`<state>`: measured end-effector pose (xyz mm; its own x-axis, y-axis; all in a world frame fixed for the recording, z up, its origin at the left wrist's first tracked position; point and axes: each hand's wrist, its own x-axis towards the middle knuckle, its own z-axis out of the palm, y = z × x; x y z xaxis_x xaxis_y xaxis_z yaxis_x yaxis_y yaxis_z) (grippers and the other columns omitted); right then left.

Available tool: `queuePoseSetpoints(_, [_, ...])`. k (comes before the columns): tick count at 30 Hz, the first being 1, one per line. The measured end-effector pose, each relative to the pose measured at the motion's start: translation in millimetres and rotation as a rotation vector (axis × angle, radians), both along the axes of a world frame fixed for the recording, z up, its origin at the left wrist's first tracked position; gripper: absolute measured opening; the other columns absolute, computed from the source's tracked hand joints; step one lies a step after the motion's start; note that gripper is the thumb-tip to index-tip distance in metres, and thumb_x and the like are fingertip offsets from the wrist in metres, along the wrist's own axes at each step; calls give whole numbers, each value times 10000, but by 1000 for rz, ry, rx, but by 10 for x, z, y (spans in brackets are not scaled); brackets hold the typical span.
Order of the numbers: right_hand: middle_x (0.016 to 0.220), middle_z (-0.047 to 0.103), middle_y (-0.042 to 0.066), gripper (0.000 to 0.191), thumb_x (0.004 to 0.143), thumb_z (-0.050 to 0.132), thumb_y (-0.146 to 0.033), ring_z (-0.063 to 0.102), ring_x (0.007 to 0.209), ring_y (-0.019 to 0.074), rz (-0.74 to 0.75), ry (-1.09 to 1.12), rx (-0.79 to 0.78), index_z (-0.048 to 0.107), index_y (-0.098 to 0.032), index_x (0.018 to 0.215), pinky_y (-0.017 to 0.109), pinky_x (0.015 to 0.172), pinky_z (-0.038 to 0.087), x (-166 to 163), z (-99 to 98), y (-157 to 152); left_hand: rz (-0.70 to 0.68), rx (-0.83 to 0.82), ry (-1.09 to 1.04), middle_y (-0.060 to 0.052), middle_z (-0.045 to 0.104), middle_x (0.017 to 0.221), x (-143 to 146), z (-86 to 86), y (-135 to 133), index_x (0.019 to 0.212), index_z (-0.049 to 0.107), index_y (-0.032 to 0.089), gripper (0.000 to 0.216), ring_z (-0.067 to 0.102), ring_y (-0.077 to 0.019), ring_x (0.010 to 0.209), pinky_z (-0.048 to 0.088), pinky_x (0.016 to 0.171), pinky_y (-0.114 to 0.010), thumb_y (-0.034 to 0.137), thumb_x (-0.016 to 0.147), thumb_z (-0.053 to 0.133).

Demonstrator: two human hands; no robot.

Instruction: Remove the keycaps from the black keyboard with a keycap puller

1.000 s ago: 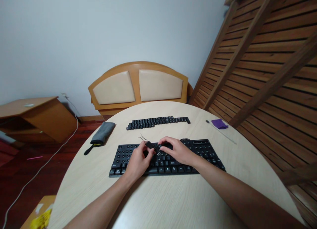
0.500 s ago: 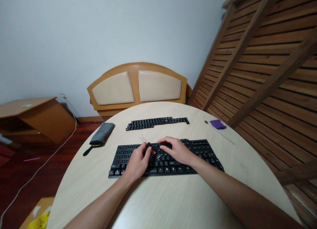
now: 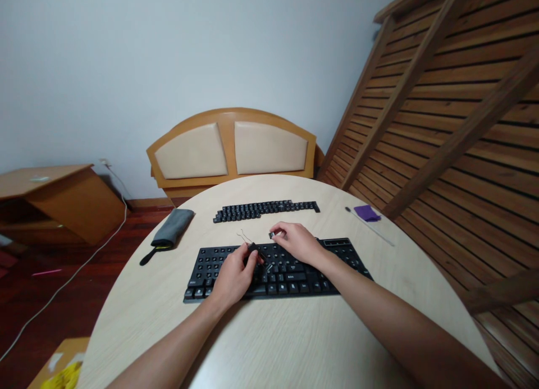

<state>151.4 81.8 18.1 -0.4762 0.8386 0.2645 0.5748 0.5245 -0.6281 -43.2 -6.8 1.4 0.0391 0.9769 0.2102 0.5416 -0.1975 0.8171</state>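
A black keyboard (image 3: pixel 295 274) lies on the round pale wooden table (image 3: pixel 295 344). My left hand (image 3: pixel 233 277) rests on its middle, fingers closed on a black keycap puller (image 3: pixel 256 250) whose tip points at the keys. My right hand (image 3: pixel 297 242) is lifted over the keyboard's far edge and pinches a small black keycap (image 3: pixel 272 234) between thumb and fingers. A thin wire puller (image 3: pixel 243 236) lies on the table just beyond the keyboard. Farther back, rows of removed black keycaps (image 3: pixel 265 209) are laid out in a strip.
A grey pouch with a black strap (image 3: pixel 170 229) lies at the table's left. A purple cloth (image 3: pixel 366 212) and a thin stick (image 3: pixel 373 229) lie at the right. A wooden headboard (image 3: pixel 231 150), slatted bed frame (image 3: pixel 455 114) and low cabinet (image 3: pixel 59 201) stand behind.
My right hand has lifted off the keys and moved toward the far edge with a keycap pinched in it. My left hand has stayed on the keyboard with the puller.
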Motion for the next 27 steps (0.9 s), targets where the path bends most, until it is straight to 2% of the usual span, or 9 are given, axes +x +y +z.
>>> queuePoseSetpoints(4, [961, 760, 29, 176, 854, 643, -197, 696, 893, 213, -99, -158, 109, 718, -243, 1006, 299, 783, 500, -142, 177, 335, -2, -3, 28, -45, 734, 833, 2, -3, 3, 817, 628, 207, 268, 661, -230, 808, 445, 762, -299, 356, 966, 462])
queuePoseSetpoints(7, [975, 755, 36, 166, 884, 633, -230, 682, 912, 215, -175, -196, 192, 705, -245, 1034, 300, 799, 488, -273, 215, 593, -5, -5, 35, -48, 734, 836, 3, 5, 2, 818, 638, 207, 273, 660, -233, 814, 440, 779, -306, 353, 966, 460])
queuePoseSetpoints(11, [1112, 709, 78, 184, 932, 578, -235, 626, 1050, 223, -216, -177, 250, 681, -213, 1082, 325, 921, 446, -379, 84, 763, -3, -17, 33, -49, 737, 832, 3, 18, 1, 819, 648, 209, 267, 662, -239, 807, 443, 767, -307, 355, 959, 474])
queuePoseSetpoints(13, [1118, 698, 87, 195, 944, 560, -227, 617, 1059, 216, -222, -170, 261, 675, -198, 1098, 326, 945, 433, -390, -14, 779, 0, -12, 44, -48, 736, 827, 3, 20, 0, 817, 650, 207, 275, 662, -237, 804, 447, 768, -309, 351, 964, 468])
queuePoseSetpoints(18, [1094, 709, 72, 207, 936, 568, -212, 637, 1022, 207, -206, -180, 247, 676, -215, 1113, 314, 916, 448, -380, -182, 785, -5, -1, 48, -47, 734, 828, -2, 13, 0, 817, 655, 207, 280, 664, -233, 810, 452, 775, -308, 342, 967, 461])
queuePoseSetpoints(27, [967, 756, 29, 188, 892, 626, -242, 680, 944, 208, -186, -241, 192, 709, -255, 1061, 295, 848, 479, -406, -284, 820, -5, -12, 55, -45, 727, 832, -2, 8, -2, 817, 626, 207, 269, 660, -232, 807, 440, 764, -313, 339, 973, 452])
